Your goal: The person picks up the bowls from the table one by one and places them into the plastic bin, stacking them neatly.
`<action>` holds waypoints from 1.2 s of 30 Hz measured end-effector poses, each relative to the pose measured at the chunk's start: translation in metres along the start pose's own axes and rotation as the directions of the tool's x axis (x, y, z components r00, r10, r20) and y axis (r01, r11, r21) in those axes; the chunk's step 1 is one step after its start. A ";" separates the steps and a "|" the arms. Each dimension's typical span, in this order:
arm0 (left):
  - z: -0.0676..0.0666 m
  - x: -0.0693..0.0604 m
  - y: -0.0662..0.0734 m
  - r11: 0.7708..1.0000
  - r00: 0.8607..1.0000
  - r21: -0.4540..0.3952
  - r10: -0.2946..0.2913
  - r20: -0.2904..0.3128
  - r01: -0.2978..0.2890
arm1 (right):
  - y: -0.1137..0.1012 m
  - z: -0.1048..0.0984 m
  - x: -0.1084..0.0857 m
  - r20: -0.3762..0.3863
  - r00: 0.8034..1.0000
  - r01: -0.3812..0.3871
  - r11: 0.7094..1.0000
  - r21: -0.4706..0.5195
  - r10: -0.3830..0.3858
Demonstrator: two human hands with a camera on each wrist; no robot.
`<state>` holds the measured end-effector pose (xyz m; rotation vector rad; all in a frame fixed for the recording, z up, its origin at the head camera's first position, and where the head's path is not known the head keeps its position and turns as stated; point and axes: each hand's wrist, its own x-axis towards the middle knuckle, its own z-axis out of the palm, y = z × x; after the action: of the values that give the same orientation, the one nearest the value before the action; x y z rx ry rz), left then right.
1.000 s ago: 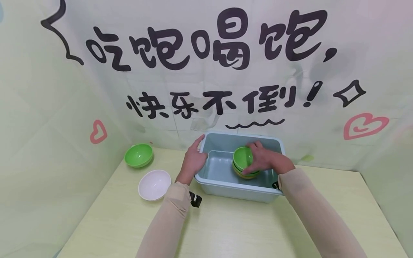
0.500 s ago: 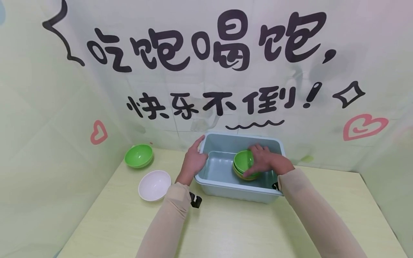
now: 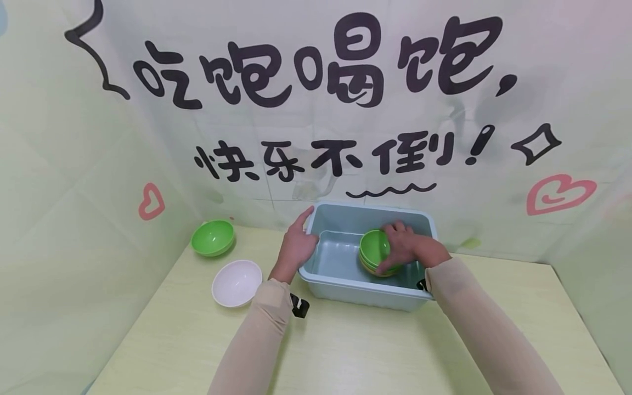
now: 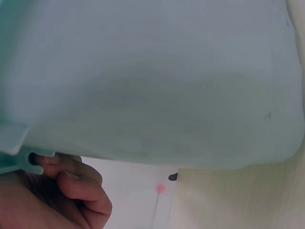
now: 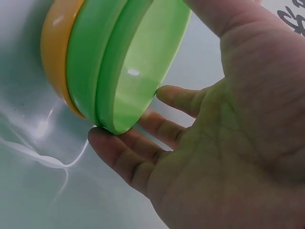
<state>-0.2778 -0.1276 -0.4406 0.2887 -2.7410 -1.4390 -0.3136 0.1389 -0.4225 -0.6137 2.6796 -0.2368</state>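
A light blue plastic basin (image 3: 340,281) stands against the wall. My left hand (image 3: 298,247) grips its left rim, with fingers (image 4: 88,188) curled beneath the rim in the left wrist view. Inside the basin, toward the right, is a stack of bowls: a green bowl (image 3: 373,245) on top, another green one just under it, and an orange bowl (image 5: 56,52) at the bottom. My right hand (image 3: 406,245) holds the top green bowl from the right, thumb at the near side and fingers at the far side. The hand hides the stack's right part.
Left of the basin, a white bowl (image 3: 237,283) and a green bowl (image 3: 212,238) sit upright on the pale wooden table (image 3: 345,351). A printed wall sheet (image 3: 296,120) rises directly behind the basin, and side sheets flank the table.
My right hand and the top green bowl have gone slightly down, nesting closer on the stack. The stack has shifted a little to the right. My left hand has stayed on the rim.
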 end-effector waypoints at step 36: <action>-0.010 -0.009 0.009 0.990 0.995 0.140 0.029 -0.091 -0.016 | -0.002 -0.002 0.002 0.021 0.999 -0.041 0.999 0.003 0.041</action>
<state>-0.2691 -0.1296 -0.4271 0.3195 -2.7638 -1.1992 -0.3149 0.1363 -0.4204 -0.5565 2.6681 -0.2226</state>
